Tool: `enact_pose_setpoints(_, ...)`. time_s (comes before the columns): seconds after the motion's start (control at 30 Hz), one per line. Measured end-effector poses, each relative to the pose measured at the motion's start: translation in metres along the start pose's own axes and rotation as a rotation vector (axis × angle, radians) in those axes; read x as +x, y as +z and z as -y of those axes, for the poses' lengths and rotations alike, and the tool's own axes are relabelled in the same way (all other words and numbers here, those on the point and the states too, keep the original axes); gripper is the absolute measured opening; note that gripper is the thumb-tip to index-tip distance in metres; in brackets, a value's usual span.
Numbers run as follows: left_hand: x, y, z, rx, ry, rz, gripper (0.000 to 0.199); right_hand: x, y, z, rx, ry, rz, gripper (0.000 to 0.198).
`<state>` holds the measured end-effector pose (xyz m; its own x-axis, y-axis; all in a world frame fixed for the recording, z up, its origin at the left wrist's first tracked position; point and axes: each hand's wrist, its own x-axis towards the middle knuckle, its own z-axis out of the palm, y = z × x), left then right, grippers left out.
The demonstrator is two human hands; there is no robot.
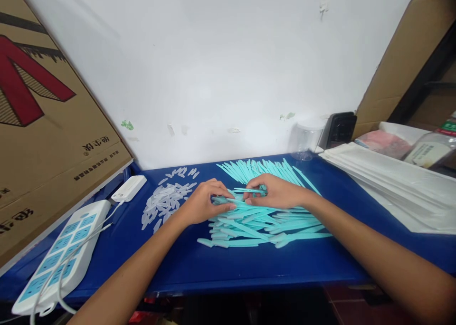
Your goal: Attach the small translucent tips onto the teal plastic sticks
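A heap of turquoise eyebrow razors (245,227) lies in front of me, some with pale caps on their ends. My left hand (210,201) is at the heap's left edge, thumb and fingers closed on the end of a razor. From the right, my right hand (270,192) pinches slim turquoise razors (245,190) just above the heap; how many is hard to make out. Behind it is a second row of razors (235,171), lying side by side. Small translucent blade caps (166,201) are piled left of my left hand.
A white power strip (87,258) with cables and a white adapter (128,188) lie on the left of the blue table (228,270). A clear plastic jar (304,142) and black object (341,129) stand back right. White plastic bags (399,187) lie at right; a cardboard box (53,149) flanks the left.
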<state>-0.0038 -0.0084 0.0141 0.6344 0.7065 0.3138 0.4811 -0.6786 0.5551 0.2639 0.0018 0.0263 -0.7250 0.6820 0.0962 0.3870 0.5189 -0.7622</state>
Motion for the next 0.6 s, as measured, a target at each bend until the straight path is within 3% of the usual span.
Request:
enact_pose_setpoints(0.27,0.000,-0.007,0.005,0.069,-0.028,-0.110,0.029,0.001,-0.004,-0.002,-0.054,0.043,-0.067,0.047)
enact_pose_setpoints(0.47,-0.003,-0.027,0.040,0.477,-0.137,-0.259,0.030,0.001,-0.007,-0.002,-0.037,0.075,-0.120,0.036)
enact_pose_setpoints(0.6,-0.011,-0.047,0.063,0.708,-0.285,-0.248,0.030,0.000,-0.010,-0.005,-0.040,0.089,-0.133,0.035)
